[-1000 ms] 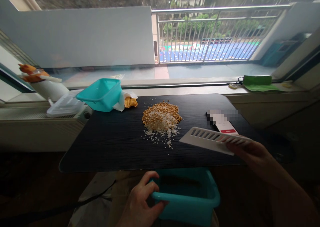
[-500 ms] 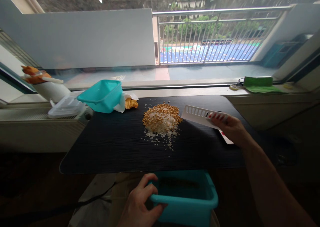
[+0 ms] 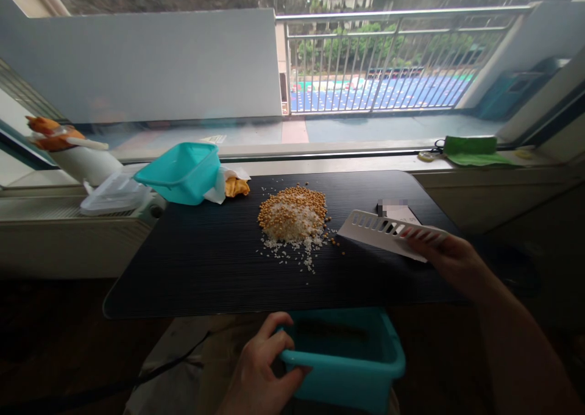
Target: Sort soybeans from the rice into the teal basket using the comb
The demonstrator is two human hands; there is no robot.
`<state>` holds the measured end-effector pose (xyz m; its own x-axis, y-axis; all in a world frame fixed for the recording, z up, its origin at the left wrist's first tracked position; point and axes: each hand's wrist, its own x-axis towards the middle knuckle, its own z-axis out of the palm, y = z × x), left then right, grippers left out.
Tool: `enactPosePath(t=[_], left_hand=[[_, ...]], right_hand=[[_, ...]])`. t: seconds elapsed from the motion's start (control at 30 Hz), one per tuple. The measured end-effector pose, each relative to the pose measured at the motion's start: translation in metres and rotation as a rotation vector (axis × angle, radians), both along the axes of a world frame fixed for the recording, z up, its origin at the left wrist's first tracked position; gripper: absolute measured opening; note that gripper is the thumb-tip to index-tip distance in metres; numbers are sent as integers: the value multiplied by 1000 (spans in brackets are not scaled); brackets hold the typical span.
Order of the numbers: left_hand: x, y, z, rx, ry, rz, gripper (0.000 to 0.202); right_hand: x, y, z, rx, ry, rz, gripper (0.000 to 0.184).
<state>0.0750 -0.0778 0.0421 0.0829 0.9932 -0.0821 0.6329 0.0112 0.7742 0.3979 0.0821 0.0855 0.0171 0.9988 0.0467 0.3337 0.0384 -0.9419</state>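
My left hand grips the left rim of a teal plastic basin below the table's front edge. My right hand is closed on one end of a white slotted plastic strip, tilted above the right part of the dark table. Its free end points at a pile of yellow soybeans mixed with white rice, a short gap away. A few soybeans and rice grains lie scattered beside the pile. Behind the strip, partly covered, lies a phone.
A second teal basin stands at the table's back left, beside crumpled white and orange wrapping. A clear plastic lid lies farther left. On the windowsill are a green cloth and a roll of tape.
My right hand has moved the strip right and toward me, away from the pile. A few soybeans now lie loose at the pile's right side. My left hand keeps its hold.
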Motion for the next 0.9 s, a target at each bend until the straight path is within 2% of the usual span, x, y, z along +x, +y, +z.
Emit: enactPosePath(t=[0.17,0.4,0.47,0.6,0.7,0.83,0.9], left_hand=[[14,5,2,-17,-77,-26,16],[41,12,-1,-25,-182,-56,18],[48,13,-3,7,-194,-76,19],[60,15,-5,31,-201,-104,18],[62,16,-4,40,-200,-104,19],[60,16,-3,40,-188,-102,19],[58,16,-2,34,-186,-102,19]], right_hand=[[16,-20,-3,-26,3,-82,34],[50,-53,8,-235,9,-228,40],[58,-61,10,-283,18,-198,37],[71,-72,18,-226,-16,-57,31],[77,-74,20,-261,8,40,31],[72,-66,16,-210,52,4,27],[66,-61,15,-212,65,46,26]])
